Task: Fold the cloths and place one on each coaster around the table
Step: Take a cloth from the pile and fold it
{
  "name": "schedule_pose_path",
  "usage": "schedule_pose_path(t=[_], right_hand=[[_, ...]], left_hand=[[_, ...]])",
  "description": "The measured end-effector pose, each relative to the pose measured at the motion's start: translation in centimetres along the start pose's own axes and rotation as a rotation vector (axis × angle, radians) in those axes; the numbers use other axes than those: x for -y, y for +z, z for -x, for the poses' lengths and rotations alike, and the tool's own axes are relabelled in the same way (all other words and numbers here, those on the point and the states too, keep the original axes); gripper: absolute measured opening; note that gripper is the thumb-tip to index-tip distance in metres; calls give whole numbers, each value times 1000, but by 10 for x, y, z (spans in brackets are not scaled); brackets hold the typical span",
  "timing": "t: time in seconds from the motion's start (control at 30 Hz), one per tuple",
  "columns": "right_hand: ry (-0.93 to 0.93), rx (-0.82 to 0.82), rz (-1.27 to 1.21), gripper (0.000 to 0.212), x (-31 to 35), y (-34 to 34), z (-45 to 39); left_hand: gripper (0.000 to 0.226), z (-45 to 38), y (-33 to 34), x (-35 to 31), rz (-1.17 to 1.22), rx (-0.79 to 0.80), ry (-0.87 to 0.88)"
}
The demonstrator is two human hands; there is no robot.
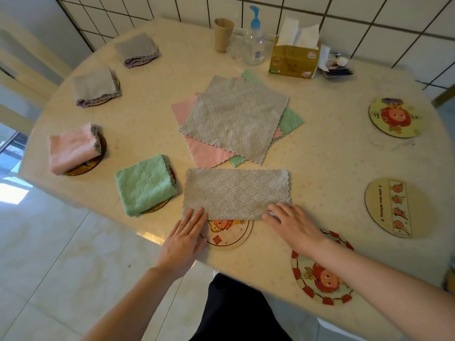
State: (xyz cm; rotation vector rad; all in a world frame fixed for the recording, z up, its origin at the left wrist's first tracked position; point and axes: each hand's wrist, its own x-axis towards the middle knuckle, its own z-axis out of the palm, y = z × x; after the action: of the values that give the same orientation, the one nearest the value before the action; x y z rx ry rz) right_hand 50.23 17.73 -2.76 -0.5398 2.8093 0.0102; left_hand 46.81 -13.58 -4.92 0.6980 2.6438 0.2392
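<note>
- While both hands lie flat, left hand (187,232) and right hand (290,222) press the half-folded grey cloth (236,193) at the worktop's (325,153) near edge, overlapping a coaster (227,233).
- Unfolded stack (234,116) lies behind; tissue box (294,59) beyond.

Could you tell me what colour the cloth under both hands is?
The half-folded cloth is grey with a quilted diamond pattern, seen in the head view.

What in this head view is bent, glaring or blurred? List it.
Head view: wide-angle distortion curves the tiled wall and the table edge; daylight glare washes out the floor at left, with a faint sheen near the left hand; the items beside the tissue box are soft and smeared.
</note>
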Motion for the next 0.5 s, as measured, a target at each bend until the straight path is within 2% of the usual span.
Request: schedule_pose_path(t=[0.1,0.23,0.4,0.5], right_hand=[[26,41,46,76,2,0,-4],[2,52,59,73,1,-3,-4],[-62,-53,47,55,-9,-8,-3],[-85,-123,2,44,-11,-14,2]], left_hand=[[78,-1,0,1,37,-6,8],[79,-2,0,2,43,-2,11],[62,-2,-5,-10,-42,-4,-71],[62,-7,-6,-32,-87,-113,-148]])
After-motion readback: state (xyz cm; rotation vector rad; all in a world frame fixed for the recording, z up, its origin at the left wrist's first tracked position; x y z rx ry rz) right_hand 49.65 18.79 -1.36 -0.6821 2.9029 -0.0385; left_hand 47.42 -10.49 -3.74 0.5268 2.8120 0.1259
